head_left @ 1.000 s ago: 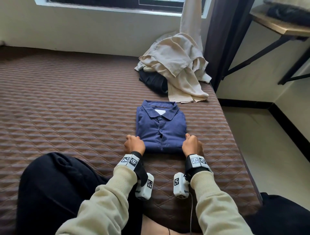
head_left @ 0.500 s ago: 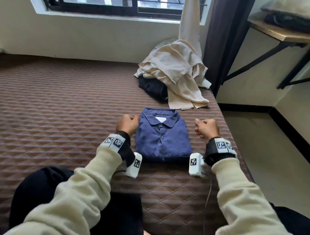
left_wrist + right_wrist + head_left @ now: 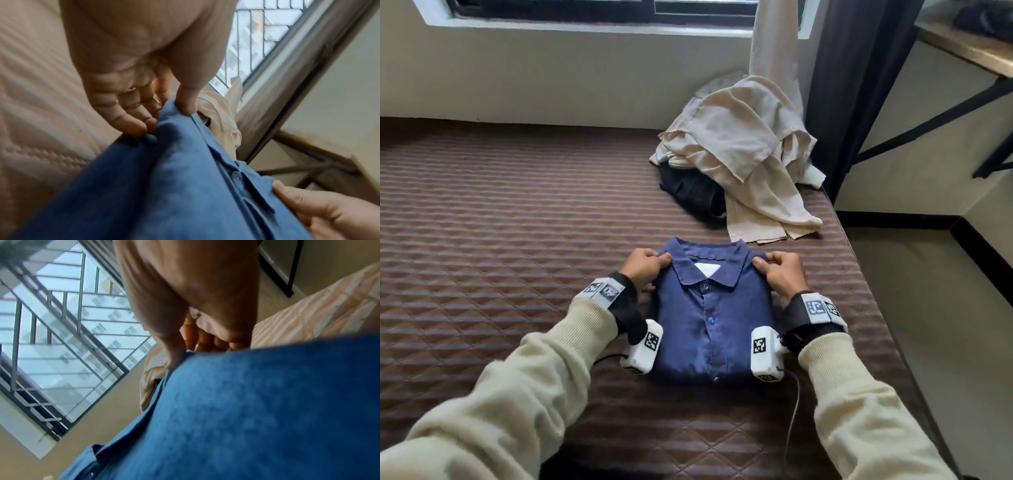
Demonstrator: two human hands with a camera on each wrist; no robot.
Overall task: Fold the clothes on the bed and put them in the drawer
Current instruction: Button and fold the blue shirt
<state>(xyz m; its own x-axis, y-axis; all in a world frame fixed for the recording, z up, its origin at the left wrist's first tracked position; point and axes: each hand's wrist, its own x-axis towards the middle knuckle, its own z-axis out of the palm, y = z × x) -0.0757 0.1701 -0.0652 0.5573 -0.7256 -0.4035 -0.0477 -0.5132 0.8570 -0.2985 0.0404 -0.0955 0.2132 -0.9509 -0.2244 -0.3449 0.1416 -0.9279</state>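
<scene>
A folded blue collared shirt [image 3: 710, 318] lies on the brown quilted bed [image 3: 500, 240], collar away from me. My left hand [image 3: 645, 267] pinches its far left shoulder corner, thumb on top and fingers under the edge, as the left wrist view shows on the blue shirt [image 3: 174, 178]. My right hand [image 3: 779, 269] grips the far right shoulder corner in the same way, thumb on the blue shirt [image 3: 257, 402]. A heap of unfolded clothes, a cream shirt [image 3: 746, 150] over a dark garment [image 3: 695, 195], sits behind it. No drawer is in view.
The bed's right edge [image 3: 859, 274] drops to a pale floor [image 3: 935, 308]. A wall with a window [image 3: 602, 13] runs behind the bed. A dark curtain [image 3: 852, 85] and a wooden shelf on black brackets [image 3: 962, 51] stand at the right.
Both hands moved from the shirt's near corners, along its sides, to the far shoulder corners, and now pinch them. The shirt stays folded in place.
</scene>
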